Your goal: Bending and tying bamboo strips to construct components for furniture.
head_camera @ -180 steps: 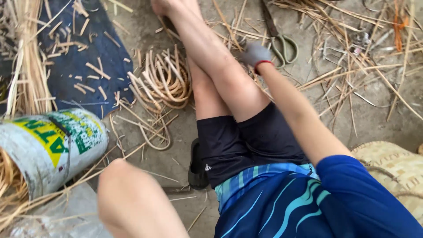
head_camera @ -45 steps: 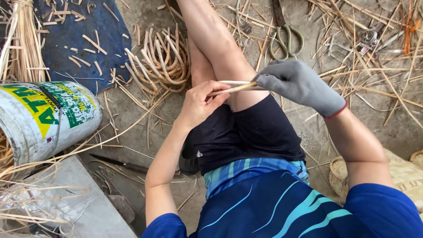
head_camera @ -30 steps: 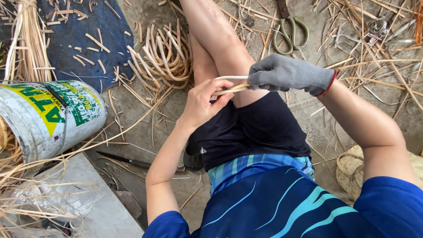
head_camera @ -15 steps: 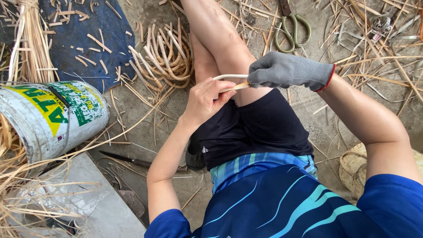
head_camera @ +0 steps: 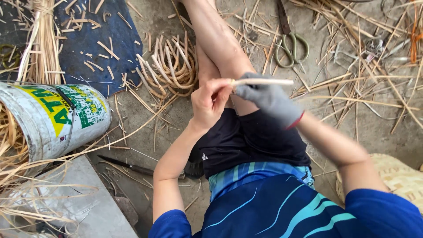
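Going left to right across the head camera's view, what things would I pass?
White bucket lying on its side → coil of tan cane strips → bare left hand → grey-gloved right hand gripping a thin pale cane stick → green-handled shears → woven straw basket.

A pale thin cane strip [head_camera: 263, 81] is lying across the centre of the frame above the person's lap, with the bare left hand [head_camera: 210, 102] sitting at its left end and the grey-gloved right hand [head_camera: 269, 98] just right of that. A coil of tan cane [head_camera: 169, 70] is lying on the floor left of the leg. Green-handled shears [head_camera: 291, 44] are lying at upper right, and a tipped white metal bucket [head_camera: 50, 121] is lying at far left.
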